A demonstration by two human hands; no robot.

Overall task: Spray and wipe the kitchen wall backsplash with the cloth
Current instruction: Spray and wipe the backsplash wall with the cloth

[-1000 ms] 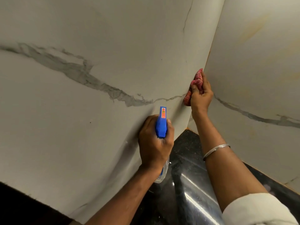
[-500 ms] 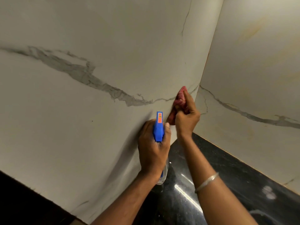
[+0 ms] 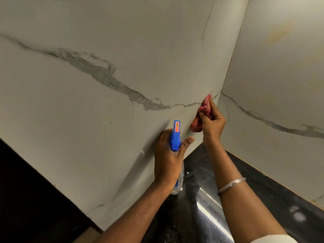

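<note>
Grip, left hand: the left hand (image 3: 167, 160) was curled round the neck of the spray bottle (image 3: 175, 137), thumb lifted off to the right; whether a finger lay on the trigger could not be told.
Bottle: it stood upright, its blue head aimed up and away at the backsplash (image 3: 105, 146), with the nozzle near the surface. The clear body hung below the wrist over the black counter (image 3: 201, 216).
Cloth: the red cloth (image 3: 203, 109) was bunched and pressed against the same wall, just short of the corner seam.
Grip, right hand: the right hand (image 3: 213, 122) held the cloth with fingers folded over it, a bangle (image 3: 231, 185) on the forearm.
Relation: the cloth lay up and to the right of the nozzle, near it. The right hand was nearer the corner, so wiping there likely fell to it, while the bottle faced the wall left of the cloth.
Side panel: the side panel (image 3: 280, 85) beyond the seam showed yellowish marks high up, and neither hand touched it.
</note>
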